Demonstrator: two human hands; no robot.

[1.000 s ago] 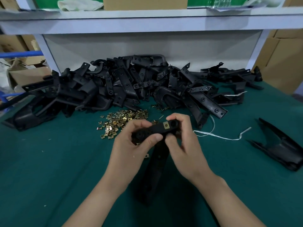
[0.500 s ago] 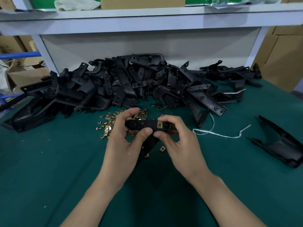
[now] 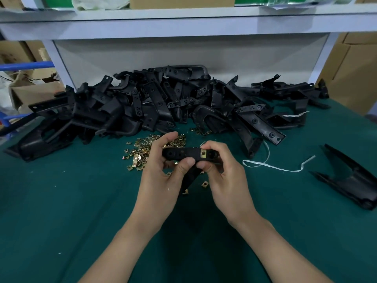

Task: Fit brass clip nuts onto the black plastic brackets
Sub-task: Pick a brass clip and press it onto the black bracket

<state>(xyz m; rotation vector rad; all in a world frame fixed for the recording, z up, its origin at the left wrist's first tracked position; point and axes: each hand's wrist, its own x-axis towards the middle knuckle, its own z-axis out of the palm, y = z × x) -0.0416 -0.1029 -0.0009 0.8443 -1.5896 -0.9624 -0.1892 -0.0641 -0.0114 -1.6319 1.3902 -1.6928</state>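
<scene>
Black plastic bracket [image 3: 183,155]: sits lifted off the green table [image 3: 61,211], just in front of the loose brass clip nuts [image 3: 146,148] and the heap of brackets [image 3: 163,105] behind them. Runs crosswise, long axis left to right, with a second limb dropping toward the body between the two palms. Gripped at both ends: by the left hand [image 3: 161,180], curled round the left end with thumb on the near edge and fingers over the far edge; by the right hand [image 3: 226,174], pinching the right end likewise, thumb underneath and fingers wrapped over the top. Carries one clip nut [image 3: 203,153] already on the bar, right of centre, just beside the right hand's fingertips. Looks like a seating check on that nut, with the bare holes on the left half not yet filled. Calls next for a fresh nut: either from the loose pile, just behind the left hand, or the stray nut [image 3: 204,184] on the table under the bracket, closer to the right hand. Means freeing one hand, the other keeping the bar level.
</scene>
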